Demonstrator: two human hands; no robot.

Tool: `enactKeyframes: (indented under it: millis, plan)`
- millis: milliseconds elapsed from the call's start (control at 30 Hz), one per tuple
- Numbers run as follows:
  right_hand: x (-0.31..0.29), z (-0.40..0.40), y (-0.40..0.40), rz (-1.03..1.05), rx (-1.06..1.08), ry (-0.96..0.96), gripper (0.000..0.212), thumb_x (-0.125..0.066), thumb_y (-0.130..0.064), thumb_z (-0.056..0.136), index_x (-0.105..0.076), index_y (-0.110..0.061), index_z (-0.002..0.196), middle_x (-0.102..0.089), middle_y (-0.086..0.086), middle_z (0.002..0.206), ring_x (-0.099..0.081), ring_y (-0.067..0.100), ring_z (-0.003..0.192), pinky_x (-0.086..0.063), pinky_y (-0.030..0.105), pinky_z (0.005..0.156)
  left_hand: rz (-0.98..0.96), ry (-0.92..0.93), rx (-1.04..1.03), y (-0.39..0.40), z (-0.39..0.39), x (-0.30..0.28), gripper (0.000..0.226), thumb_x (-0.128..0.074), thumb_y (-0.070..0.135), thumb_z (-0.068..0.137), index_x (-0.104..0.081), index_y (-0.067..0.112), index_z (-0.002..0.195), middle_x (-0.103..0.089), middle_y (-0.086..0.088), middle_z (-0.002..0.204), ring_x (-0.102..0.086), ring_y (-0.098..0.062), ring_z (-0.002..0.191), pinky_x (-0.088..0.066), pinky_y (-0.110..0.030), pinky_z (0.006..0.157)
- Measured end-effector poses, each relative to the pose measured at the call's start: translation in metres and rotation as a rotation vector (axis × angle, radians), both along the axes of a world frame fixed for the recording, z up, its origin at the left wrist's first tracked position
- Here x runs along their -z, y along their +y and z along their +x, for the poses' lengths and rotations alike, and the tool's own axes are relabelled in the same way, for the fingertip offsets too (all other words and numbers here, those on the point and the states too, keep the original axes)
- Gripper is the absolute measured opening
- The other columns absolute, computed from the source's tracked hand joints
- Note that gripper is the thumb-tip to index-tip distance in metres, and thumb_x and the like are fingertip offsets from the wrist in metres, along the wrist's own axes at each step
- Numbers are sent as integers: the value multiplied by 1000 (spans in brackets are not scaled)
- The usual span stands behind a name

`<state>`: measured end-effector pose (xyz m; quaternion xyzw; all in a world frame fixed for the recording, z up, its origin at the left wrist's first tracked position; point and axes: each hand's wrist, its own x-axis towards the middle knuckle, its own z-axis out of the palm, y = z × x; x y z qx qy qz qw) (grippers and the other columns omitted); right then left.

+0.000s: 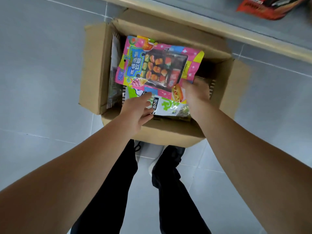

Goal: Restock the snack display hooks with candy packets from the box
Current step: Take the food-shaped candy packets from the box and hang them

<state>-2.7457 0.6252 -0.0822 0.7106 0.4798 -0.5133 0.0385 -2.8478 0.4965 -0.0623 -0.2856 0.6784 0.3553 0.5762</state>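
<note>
**While both hands are down in the box, the pick is under way and nothing has gone to a hook yet**

Since the view looks straight down, the grey tiled floor (42, 68) fills the left, and the open cardboard box (91, 65) stands on it just ahead of the person's shoes (157, 159). Along the box's left inner wall some darker packets (114, 78) stand on edge; what they are is not clear

Further right, the left hand (136, 110) reaches over the near wall with its fingers loosely spread, their tips resting on a white and green packet (168, 107) that lies among the stock. It grips nothing that I can see

Above that sits the pink candy packet (157, 65), tilted up over the box mouth, its clear window showing small sweets. The right hand (195, 93) holds it by the lower right corner, fingers curled under the edge

At the far upper right, a red snack bag (270, 9) hangs beyond a pale ledge (253, 36); the display hooks themselves are out of view

Judging by this, the step is drawing a packet out of the box. Next the pink packet probably needs lifting free, turning so its hang hole is uppermost, and carrying up to a hook. A one-corner hold may let the bag swing or slip, so the left hand could help steady it
</note>
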Motion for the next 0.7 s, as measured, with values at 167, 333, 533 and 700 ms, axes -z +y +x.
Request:
enactKeyframes:
  millis: [167,333,533,700]
  plan:
    - [-37,19,-17,-352,238,192,9,-64,-13,91,-66,-20,86,-69,4,93,-66,20,84,-55,34,79,146,-138,-320,8,-1,-10,23,-74,34,84,-65,15,93,-72,-6,96,-70,-24,83,-59,-38,77]
    - [-57,43,-38,-512,238,229,6,-66,-12,91,-65,-18,93,-74,3,89,-71,15,77,-57,29,67,252,-89,-425,11,6,-18,40,-71,23,87,-61,8,123,-71,-14,114,-71,-32,99,-56,-51,83]
    - [-90,49,-35,-243,86,64,45,-77,-39,56,-65,-25,97,-69,-5,93,-65,17,93,-51,31,80,336,42,-183,7,6,-61,16,-64,17,94,-65,13,109,-75,-9,104,-73,-27,93,-58,-48,80]
    - [-141,39,-13,-92,32,112,92,-82,-54,44,-53,-33,128,-67,-4,120,-68,19,103,-55,42,92,423,-34,30,-2,-13,-122,28,-62,8,89,-61,6,117,-66,-17,114,-63,-38,111,-51,-60,91]
